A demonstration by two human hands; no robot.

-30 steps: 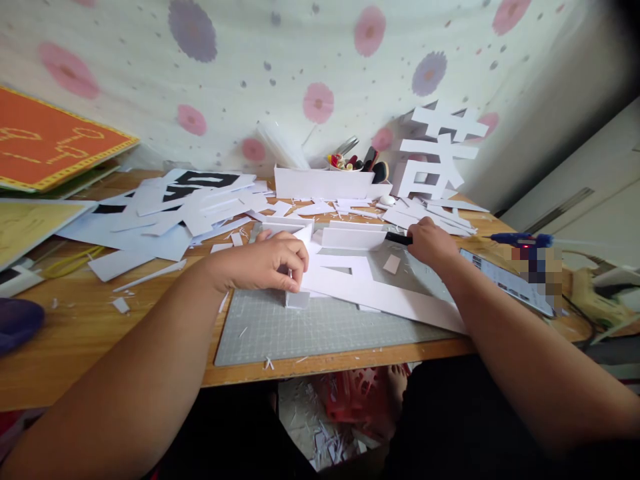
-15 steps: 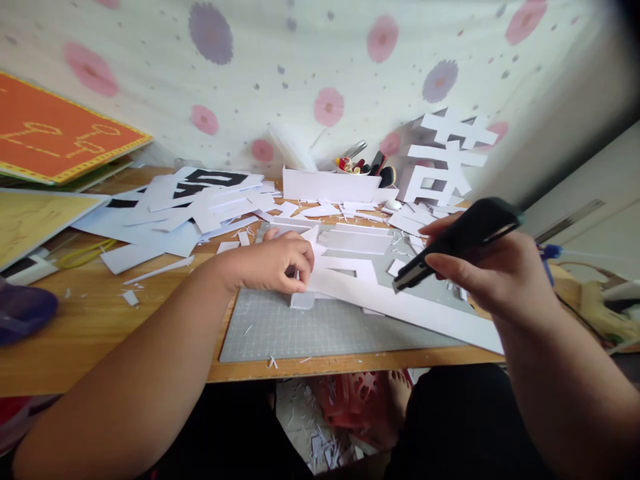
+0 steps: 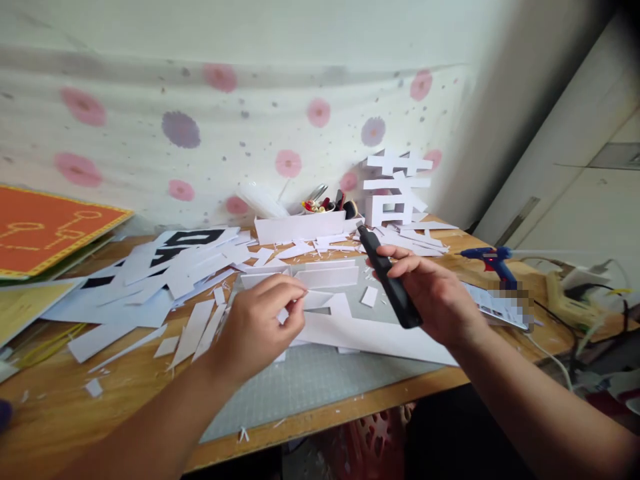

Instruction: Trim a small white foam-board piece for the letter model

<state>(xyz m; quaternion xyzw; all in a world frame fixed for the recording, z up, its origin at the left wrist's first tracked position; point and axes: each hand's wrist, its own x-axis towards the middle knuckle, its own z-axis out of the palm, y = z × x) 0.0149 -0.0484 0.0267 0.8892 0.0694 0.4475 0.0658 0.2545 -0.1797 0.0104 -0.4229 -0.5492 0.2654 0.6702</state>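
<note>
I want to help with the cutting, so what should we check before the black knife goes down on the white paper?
1. Right hand has a firm grip on the black utility knife: ok.
2. Blade out: cannot tell.
3. Left hand pinches a small white paper piece, raised above the grey gridded cutting mat: not ok for cutting.
4. Mat under the large white sheet: ok.
5. Loose white paper scraps beside the mat: not ok.
6. Blue glue gun apart from both hands: ok.
</note>
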